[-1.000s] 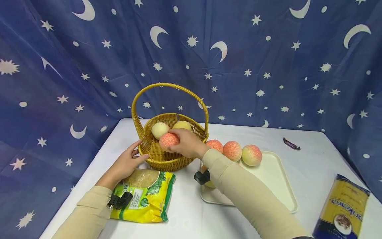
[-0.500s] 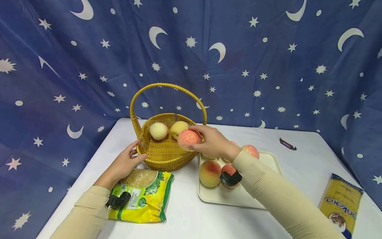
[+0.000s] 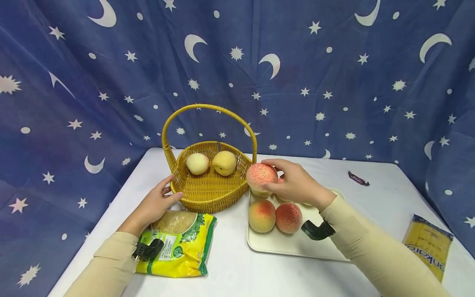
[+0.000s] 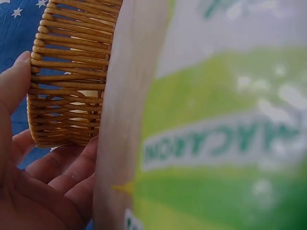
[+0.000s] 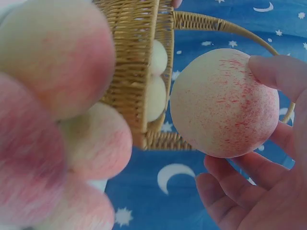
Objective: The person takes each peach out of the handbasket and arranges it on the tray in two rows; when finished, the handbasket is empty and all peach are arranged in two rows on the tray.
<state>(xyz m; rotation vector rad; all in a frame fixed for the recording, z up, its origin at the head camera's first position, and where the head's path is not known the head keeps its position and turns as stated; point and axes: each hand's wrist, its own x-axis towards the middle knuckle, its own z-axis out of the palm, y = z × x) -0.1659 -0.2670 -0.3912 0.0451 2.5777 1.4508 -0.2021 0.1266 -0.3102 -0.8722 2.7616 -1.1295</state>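
My right hand (image 3: 293, 179) holds a peach (image 3: 261, 176), pink-red and pale, between thumb and fingers. It is above the left back corner of the cream tray (image 3: 282, 245), just right of the basket. Several peaches lie on the tray, among them a yellow-red one (image 3: 262, 215) and a darker red one (image 3: 289, 218); my hand hides part of the back ones. My left hand (image 3: 156, 202) grips the left end of the yellow wicker basket (image 3: 215, 204), thumb at the front and fingers round the side. Two pale yellow peaches (image 3: 224, 163) rest inside at the back.
A yellow-green bag of pasta (image 3: 185, 247) lies below my left hand, in front of the basket. A blue-yellow packet (image 3: 428, 243) is at the right, with a small purple-wrapped candy (image 3: 358, 178) farther back. A starry blue curtain (image 3: 297, 74) stands behind the table.
My right hand has carried the peach out of the basket and rightward over the tray. My left hand stays at the basket, and the two peaches inside show fully now.
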